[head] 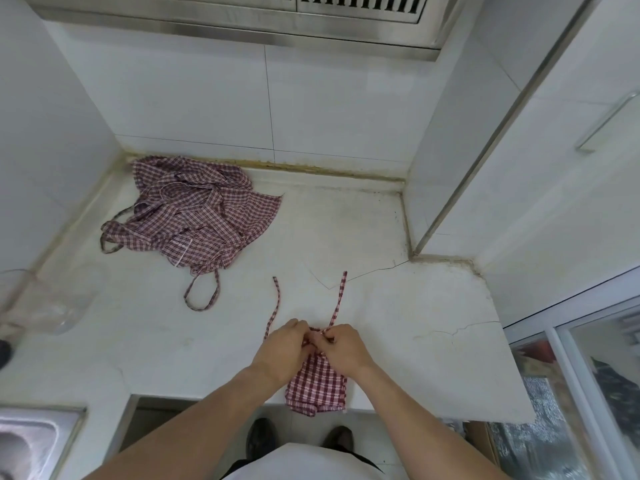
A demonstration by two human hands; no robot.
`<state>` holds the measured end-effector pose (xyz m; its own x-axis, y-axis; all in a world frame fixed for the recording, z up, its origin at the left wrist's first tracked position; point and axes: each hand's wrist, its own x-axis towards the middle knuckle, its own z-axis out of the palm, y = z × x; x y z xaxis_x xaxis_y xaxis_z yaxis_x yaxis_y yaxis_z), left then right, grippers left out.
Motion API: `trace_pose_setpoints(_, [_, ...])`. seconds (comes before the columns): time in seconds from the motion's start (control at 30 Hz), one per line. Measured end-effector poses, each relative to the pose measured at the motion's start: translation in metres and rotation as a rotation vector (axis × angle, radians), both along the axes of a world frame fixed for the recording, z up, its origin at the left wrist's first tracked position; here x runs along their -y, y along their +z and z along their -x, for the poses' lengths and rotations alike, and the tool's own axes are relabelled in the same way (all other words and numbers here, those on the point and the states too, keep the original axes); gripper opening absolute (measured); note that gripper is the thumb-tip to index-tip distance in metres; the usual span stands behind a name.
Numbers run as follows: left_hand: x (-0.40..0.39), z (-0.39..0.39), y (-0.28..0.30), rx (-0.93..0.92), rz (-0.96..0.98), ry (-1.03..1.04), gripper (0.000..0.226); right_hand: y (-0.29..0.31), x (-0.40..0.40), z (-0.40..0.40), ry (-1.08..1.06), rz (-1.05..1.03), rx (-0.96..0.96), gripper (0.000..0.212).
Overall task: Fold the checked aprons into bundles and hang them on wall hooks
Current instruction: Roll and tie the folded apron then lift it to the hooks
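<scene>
So both hands are bunched up at the top of the folded apron bundle (pixel 317 386), which sits at the near edge of the white counter (pixel 398 306). The left hand (pixel 282 348) and right hand (pixel 346 346) have their fingers curled in, pinching the ties where they meet the bundle. Two loose tie ends (pixel 341 299) trail away from the hands across the counter. A messy heap of checked aprons (pixel 194 213) lies well apart at the back left corner, against the wall. A steel sink (pixel 31 441) shows at the lower left.
</scene>
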<state>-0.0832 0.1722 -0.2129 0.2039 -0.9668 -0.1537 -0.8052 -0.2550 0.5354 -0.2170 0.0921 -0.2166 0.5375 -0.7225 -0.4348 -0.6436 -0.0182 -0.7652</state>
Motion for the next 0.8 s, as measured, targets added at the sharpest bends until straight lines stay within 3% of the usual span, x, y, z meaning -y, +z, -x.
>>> trace_pose_setpoints(0.2, [-0.003,-0.001,0.004,0.207,0.020,-0.044,0.022,-0.001,0.001,-0.004,-0.094,-0.113,0.041,0.054])
trace_pose_setpoints(0.37, [-0.010,-0.004,-0.007,0.320,0.248,-0.124,0.015,0.007,0.004,-0.011,-0.034,-0.129,-0.022,0.048])
trace_pose_setpoints(0.43, [-0.012,-0.007,-0.013,0.283,0.343,-0.164,0.010,0.009,0.007,-0.012,-0.007,-0.130,-0.047,0.046])
trace_pose_setpoints(0.5, [-0.013,-0.011,-0.017,0.208,0.351,-0.200,0.014,0.010,0.008,-0.013,0.000,-0.133,-0.052,0.042])
trace_pose_setpoints(0.6, [-0.010,-0.014,-0.010,0.038,0.182,-0.187,0.012,0.010,0.006,-0.013,-0.072,-0.119,-0.014,0.019])
trace_pose_setpoints(0.73, [0.005,-0.012,0.016,-0.569,-0.276,0.123,0.024,0.016,0.002,-0.002,-0.094,-0.176,0.125,0.024])
trace_pose_setpoints(0.8, [0.011,-0.022,0.023,-0.691,-0.467,0.180,0.024,0.013,0.000,0.009,0.050,-0.042,0.116,0.022])
